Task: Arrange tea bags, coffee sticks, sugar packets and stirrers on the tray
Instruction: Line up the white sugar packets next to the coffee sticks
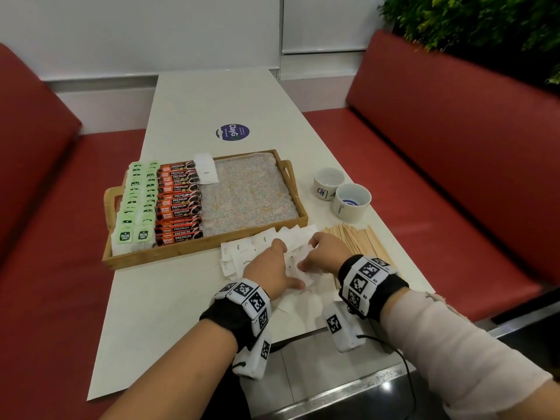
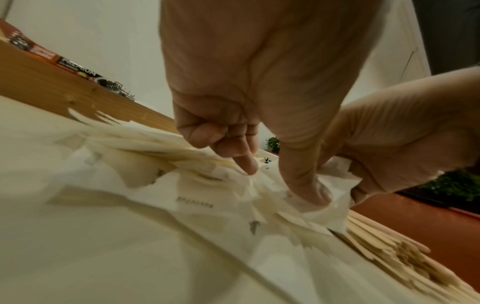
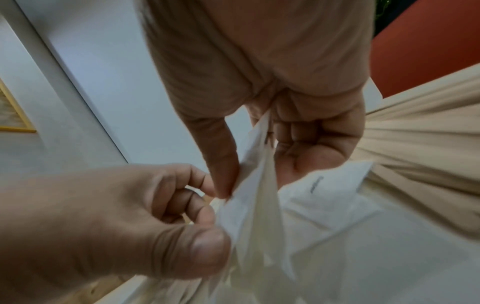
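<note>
Café booth: red benches point(image 1: 454, 122), table point(image 1: 212, 98).

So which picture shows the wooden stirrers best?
The head view: the stirrers lie in a fanned pile on the table, right of the tray, partly behind the right hand. The left wrist view shows only their blurred ends at the lower right. In the right wrist view I cannot make them out.
</note>
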